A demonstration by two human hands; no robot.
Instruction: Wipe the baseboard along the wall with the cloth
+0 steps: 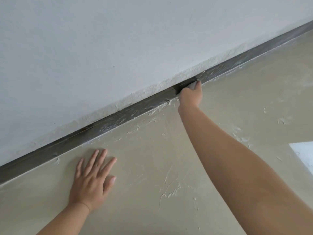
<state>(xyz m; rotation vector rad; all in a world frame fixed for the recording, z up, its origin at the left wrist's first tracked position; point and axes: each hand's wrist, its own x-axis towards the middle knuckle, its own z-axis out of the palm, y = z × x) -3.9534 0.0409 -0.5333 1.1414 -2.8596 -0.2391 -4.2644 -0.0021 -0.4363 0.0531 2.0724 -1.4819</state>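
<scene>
From the head view, my right hand (190, 95) is stretched far out ahead of me and pressed against the dark grey baseboard strip (118, 116) that runs where the white textured wall (118, 39) meets the beige plastered floor (152, 167). A small wad of pale grey cloth (192, 85) peeks out past my knuckles, held against the strip; my fingers (198, 84) curl round it, clamped on the cloth, though most of them are tucked behind the hand and I cannot see how each one lies. What the next stroke turns on is the baseboard's long axis: it runs on a diagonal from the lower left of the view up to the upper right, so the cloth has to slide along that line rather than straight across. The stretch beyond my hand toward the upper right looks streaked and dusty, and I judge that it is still to be wiped. My left hand (92, 180) lies flat on the floor nearer to me, fingers spread and straight, holding nothing, just short of the strip's lower-left run; it props me up while the right does the work. The cloth is mostly hidden by my hand, so its size and fold are unclear. A white patch (303, 155) at the right edge is cut off and I cannot tell what it is.
</scene>
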